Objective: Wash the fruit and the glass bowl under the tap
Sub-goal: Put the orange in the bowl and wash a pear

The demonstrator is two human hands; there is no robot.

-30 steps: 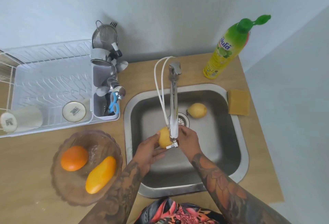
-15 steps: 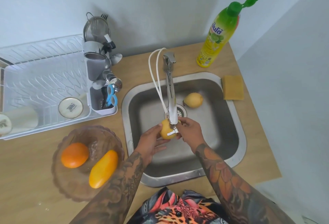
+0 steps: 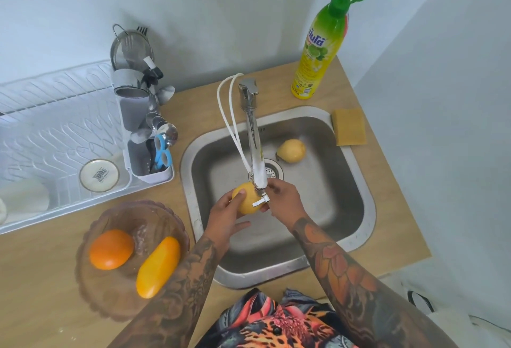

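Observation:
My left hand (image 3: 225,216) holds a yellow fruit (image 3: 247,198) under the spout of the tap (image 3: 255,148), over the steel sink (image 3: 359,181). My right hand (image 3: 284,198) is at the spout's end, its fingers pinching the small lever there and touching the fruit. A second yellow fruit (image 3: 291,150) lies in the sink near the drain. The brownish glass bowl (image 3: 110,289) stands on the counter left of the sink, with an orange (image 3: 110,249) and an oblong yellow-orange fruit (image 3: 157,267) in it.
A white dish rack (image 3: 55,115) with a cup and a cutlery holder (image 3: 143,137) fills the left. A dish soap bottle (image 3: 320,52) and a yellow sponge (image 3: 349,126) sit behind and right of the sink. The wooden counter ends right of the sink.
My hands have stayed at the spout with the yellow fruit. The view has shifted a little, so everything sits slightly higher and further left in the frame.

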